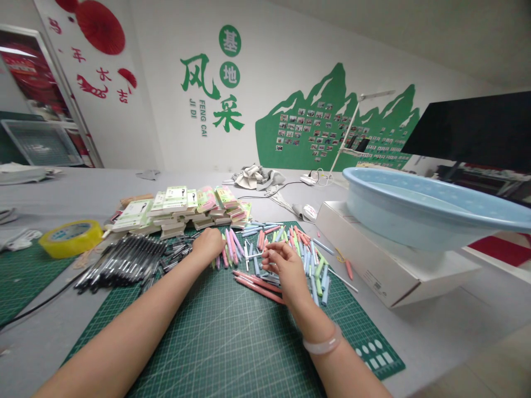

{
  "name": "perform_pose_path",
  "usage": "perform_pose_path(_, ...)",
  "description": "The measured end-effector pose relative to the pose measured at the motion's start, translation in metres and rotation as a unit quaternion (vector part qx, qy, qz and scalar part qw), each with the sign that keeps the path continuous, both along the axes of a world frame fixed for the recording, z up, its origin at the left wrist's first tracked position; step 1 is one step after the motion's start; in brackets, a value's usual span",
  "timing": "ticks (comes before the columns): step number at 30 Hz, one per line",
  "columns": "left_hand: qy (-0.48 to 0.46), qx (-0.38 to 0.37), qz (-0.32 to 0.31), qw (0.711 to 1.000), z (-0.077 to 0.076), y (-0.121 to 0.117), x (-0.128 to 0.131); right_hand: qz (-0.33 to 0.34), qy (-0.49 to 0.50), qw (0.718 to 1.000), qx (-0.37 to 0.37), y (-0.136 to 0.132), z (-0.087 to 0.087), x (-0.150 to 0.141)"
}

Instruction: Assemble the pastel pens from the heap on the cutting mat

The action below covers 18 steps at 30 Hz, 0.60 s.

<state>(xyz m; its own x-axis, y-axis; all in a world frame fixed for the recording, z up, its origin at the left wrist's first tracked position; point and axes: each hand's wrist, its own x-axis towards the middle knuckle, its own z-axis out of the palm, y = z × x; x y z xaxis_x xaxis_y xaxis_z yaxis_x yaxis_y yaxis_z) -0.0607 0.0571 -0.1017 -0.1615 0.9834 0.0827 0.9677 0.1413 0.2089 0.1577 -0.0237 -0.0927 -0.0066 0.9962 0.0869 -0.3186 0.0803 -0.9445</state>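
My left hand [208,245] reaches over the mat, back of the hand up, next to pink and purple pens [232,246]. Its fingertips are hidden, so I cannot see what they hold. My right hand [286,266], with a pale bracelet [323,344] at the wrist, is over the loose coloured pen parts. Its thumb and fingertips are drawn together close to a thin white stick [253,256]; whether they grip it is unclear. Red pencil-like pens [259,288] lie just left of that hand. Blue, green and red pen pieces [317,271] are scattered to its right.
A green cutting mat [207,337] lies under both arms. Left are black pens [124,260] and yellow tape [71,239]. Stacked small boxes [176,202] stand behind. At right, a blue basin [398,213] rests on a white box [373,265]. Cloths [259,177] lie farther back.
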Motion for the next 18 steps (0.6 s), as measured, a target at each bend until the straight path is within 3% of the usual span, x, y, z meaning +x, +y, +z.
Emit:
perform_pose_path(9,-0.024,-0.037,0.042,0.998,0.006,0.003,0.012,-0.005,0.001,1.0,-0.003,-0.002,0.005,0.001)
perform_pose_path(18,-0.099,-0.018,0.074,0.992,0.007,0.007,0.005,-0.011,0.022,1.0,0.004,-0.001,0.002,0.0)
